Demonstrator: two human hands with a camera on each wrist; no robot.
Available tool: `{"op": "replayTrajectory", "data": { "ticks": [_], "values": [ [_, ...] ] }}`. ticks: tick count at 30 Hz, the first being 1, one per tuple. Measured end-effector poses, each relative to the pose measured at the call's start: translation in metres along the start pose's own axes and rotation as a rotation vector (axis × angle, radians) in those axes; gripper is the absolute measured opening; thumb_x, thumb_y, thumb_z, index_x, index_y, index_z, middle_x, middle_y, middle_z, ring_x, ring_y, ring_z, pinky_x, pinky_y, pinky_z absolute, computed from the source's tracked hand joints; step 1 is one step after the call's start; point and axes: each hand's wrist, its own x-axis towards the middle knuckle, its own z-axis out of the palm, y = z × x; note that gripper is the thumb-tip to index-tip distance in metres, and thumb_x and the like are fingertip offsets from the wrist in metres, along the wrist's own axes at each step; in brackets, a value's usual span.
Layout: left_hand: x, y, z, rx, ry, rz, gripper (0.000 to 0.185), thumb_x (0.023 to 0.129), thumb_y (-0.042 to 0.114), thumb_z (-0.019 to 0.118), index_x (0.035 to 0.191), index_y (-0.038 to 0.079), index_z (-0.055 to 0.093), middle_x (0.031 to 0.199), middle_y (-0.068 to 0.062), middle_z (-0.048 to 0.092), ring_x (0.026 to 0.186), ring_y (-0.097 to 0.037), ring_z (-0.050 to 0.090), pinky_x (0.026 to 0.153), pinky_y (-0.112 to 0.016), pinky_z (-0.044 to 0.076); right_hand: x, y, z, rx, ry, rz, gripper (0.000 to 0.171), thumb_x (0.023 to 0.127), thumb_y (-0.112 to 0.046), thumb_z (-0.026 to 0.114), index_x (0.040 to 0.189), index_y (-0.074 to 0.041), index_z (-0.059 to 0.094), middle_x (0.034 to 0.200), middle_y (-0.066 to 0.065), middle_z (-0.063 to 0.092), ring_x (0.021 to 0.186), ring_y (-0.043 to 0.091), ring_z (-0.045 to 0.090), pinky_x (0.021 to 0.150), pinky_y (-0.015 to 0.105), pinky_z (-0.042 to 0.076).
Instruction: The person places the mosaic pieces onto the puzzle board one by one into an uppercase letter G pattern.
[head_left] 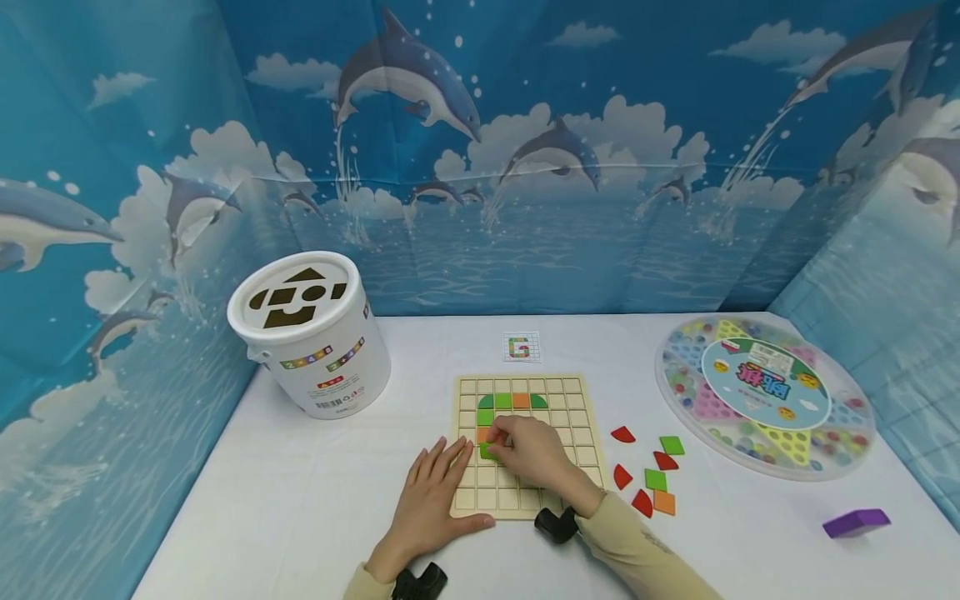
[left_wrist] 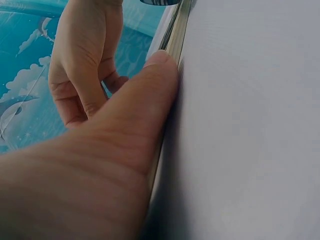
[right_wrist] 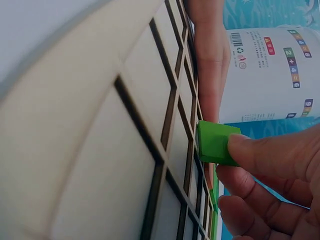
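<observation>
A green square tile (right_wrist: 217, 144) is pinched between the thumb and fingers of my right hand (head_left: 529, 452), at the board's left part. It touches or nearly touches the wooden grid board (head_left: 487, 500); which, I cannot tell. My left hand (head_left: 431, 500) lies along the board's left side, fingers spread, its thumb against the near edge. On the board, green quarter-round tiles (head_left: 538, 402) flank a green square (head_left: 502, 401) and an orange square (head_left: 521, 401); another green and an orange square run down the left. A small card (head_left: 521, 347) with a coloured G stands behind the board.
Right of the board lie loose red fan-shaped tiles (head_left: 622, 434), green squares (head_left: 656, 480) and an orange square (head_left: 664, 502). A white bucket (head_left: 337, 387) stands back left. A round marble game box (head_left: 765, 392) and a purple block (head_left: 857, 523) are at the right.
</observation>
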Motion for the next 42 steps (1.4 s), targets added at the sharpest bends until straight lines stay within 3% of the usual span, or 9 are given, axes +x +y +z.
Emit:
{"op": "replayTrajectory", "data": {
  "ticks": [19, 31, 42],
  "values": [
    [0.0002, 0.0009, -0.0011, -0.002, -0.013, -0.018, 0.098, 0.078, 0.073, 0.054, 0.149, 0.009, 0.032, 0.151, -0.005, 0.032, 0.139, -0.033, 0.02, 0.11, -0.051, 0.014, 0.0031, -0.0049, -0.0009, -0.011, -0.009, 0.028, 0.011, 0.08, -0.014, 0.076, 0.074, -0.019, 0.069, 0.07, -0.012, 0.057, 0.063, 0.006, 0.054, 0.054, 0.026, 0.044],
    [-0.0001, 0.0019, -0.0015, -0.002, -0.01, -0.019, 0.097, 0.078, 0.071, 0.057, 0.148, 0.008, 0.033, 0.151, -0.006, 0.032, 0.139, -0.034, 0.021, 0.109, -0.052, 0.015, 0.0027, -0.0039, 0.0033, -0.05, 0.015, 0.029, 0.017, 0.078, -0.014, 0.078, 0.068, -0.02, 0.066, 0.065, -0.013, 0.053, 0.056, 0.003, 0.047, 0.049, 0.024, 0.04],
    [0.0001, 0.0018, -0.0016, 0.002, -0.003, -0.013, 0.097, 0.078, 0.071, 0.057, 0.148, 0.008, 0.034, 0.15, -0.006, 0.032, 0.138, -0.034, 0.022, 0.109, -0.052, 0.016, -0.0005, 0.0005, 0.0003, -0.062, -0.005, 0.0, 0.013, 0.08, -0.017, 0.077, 0.072, -0.021, 0.067, 0.061, -0.016, 0.05, 0.053, 0.002, 0.044, 0.046, 0.023, 0.038]
  ]
}}
